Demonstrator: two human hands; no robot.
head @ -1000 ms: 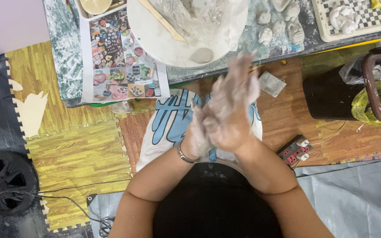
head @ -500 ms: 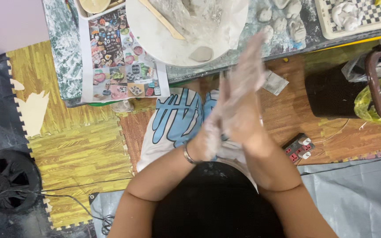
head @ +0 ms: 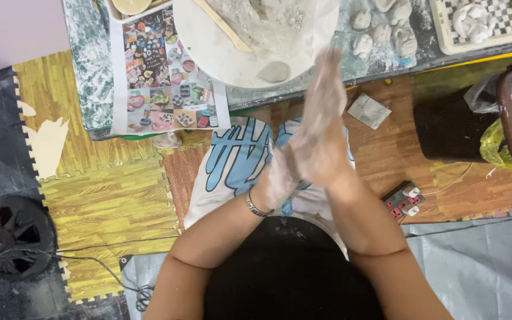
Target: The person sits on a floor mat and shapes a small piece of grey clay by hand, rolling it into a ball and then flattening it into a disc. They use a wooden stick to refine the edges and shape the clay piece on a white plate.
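While the head camera looks straight down, both hands meet palm to palm over the person's lap, just below the near edge of the low table [head: 90,89]. The right hand [head: 321,133] is stretched flat, its fingers together and reaching up toward the table's front edge, blurred at the tips. The left hand [head: 280,172] presses against its heel from the lower left, fingers laid along the right palm. Both are coated in pale, floury white; whether anything is caught between the palms cannot be told. A metal bracelet [head: 255,207] circles the left wrist.

On the table, right at its near edge and just above the fingertips, sits a wide white bowl [head: 208,47] holding a grey-white mass, a small smooth lump [head: 275,72] and a wooden stick [head: 223,26] leaning across its left side. Left of the bowl, a printed sheet of small coloured pictures [head: 161,77] hangs over the table's front edge. Right of the bowl, several small moulded clay figures [head: 383,32] lie on the tabletop, and a chequered tray [head: 505,26] with a white piece stands at the far right corner.

On the wooden floor below, a small grey square [head: 370,110] lies just right of the hands, and a power strip [head: 404,200] lies beside the right forearm. A black fan [head: 10,234] stands at the lower left on the floor mats.
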